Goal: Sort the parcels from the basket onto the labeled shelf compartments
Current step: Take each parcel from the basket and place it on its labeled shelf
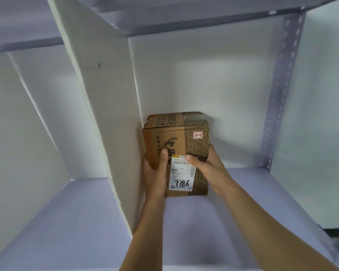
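Note:
A brown cardboard parcel point(176, 141) stands upright inside a shelf compartment, close to the white divider on its left and the back wall. It bears a white shipping label point(182, 176) with "7786" handwritten in black and a small red-edged tag point(198, 135) near its top right. My left hand point(156, 169) grips the parcel's left side, thumb on the front face. My right hand point(207, 163) grips its right side, thumb on the label's top. The parcel's lower edge sits at the shelf board; I cannot tell whether it rests on it.
The white foam divider point(104, 106) walls the compartment on the left. The pale shelf board point(233, 202) extends to the right and toward me. A perforated metal upright point(280, 90) stands at the back right. Another shelf board point(184, 16) closes the top. The neighbouring compartment point(37, 133) lies to the left.

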A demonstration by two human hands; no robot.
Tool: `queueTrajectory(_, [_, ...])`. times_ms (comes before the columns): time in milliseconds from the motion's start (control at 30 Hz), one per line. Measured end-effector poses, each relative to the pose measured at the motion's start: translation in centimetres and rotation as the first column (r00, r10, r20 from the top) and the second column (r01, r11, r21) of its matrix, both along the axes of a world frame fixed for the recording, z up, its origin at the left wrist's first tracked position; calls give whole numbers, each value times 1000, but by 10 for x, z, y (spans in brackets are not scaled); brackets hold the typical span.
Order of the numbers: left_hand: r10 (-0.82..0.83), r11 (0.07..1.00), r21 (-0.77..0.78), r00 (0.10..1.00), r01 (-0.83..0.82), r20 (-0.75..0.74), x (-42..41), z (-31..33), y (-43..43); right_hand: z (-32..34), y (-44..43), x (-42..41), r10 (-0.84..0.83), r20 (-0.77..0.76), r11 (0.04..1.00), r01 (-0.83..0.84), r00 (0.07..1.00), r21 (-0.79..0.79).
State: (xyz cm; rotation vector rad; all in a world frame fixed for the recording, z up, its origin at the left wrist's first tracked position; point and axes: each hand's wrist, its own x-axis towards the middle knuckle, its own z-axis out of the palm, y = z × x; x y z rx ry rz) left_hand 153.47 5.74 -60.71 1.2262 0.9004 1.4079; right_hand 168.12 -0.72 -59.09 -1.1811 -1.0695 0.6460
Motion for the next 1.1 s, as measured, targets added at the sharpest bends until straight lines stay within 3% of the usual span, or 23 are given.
queueTrajectory(500, [78,997,10,995,-77,-67,5,-12,19,-10,16,-1,-109,3,994,109,994,-2])
queueTrajectory(667, [13,999,-29,999,-15,-45,2,-5,13,-3,9,0,-82,14,996,82,997,-41])
queueTrajectory(867, [-70,997,-30,994,73,90,-2,29,2,32,0,-4,-5,-121,1000,4,993,-10])
queueTrajectory(1100, [-59,981,-171,986,86,157,5,78,5,75,12,-4,-78,-263,987,38,962,-155])
